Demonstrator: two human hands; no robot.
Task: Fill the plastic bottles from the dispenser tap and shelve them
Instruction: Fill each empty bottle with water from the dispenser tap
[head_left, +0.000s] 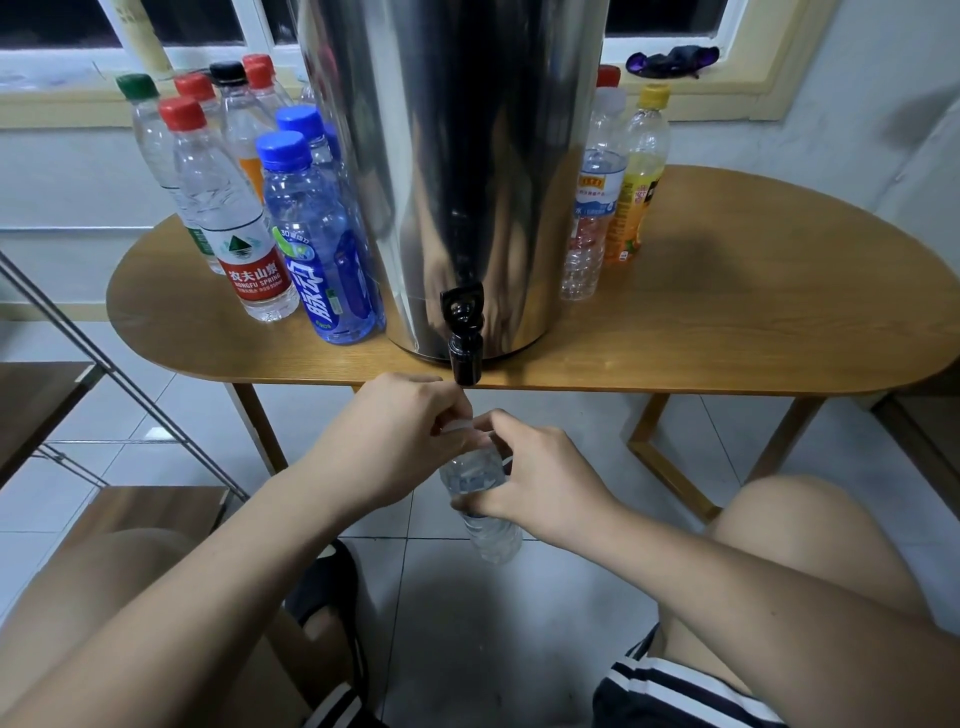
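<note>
Plastic bottle (488, 525) held beneath tap (464, 343), past table (727, 312) edge.

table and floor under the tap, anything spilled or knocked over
Nothing stands out. The bottles on the table stand upright beside the dispenser; no puddle shows on it or the floor, no stream at the tap. The tilted bottle is gripped by left hand and right hand.
</note>
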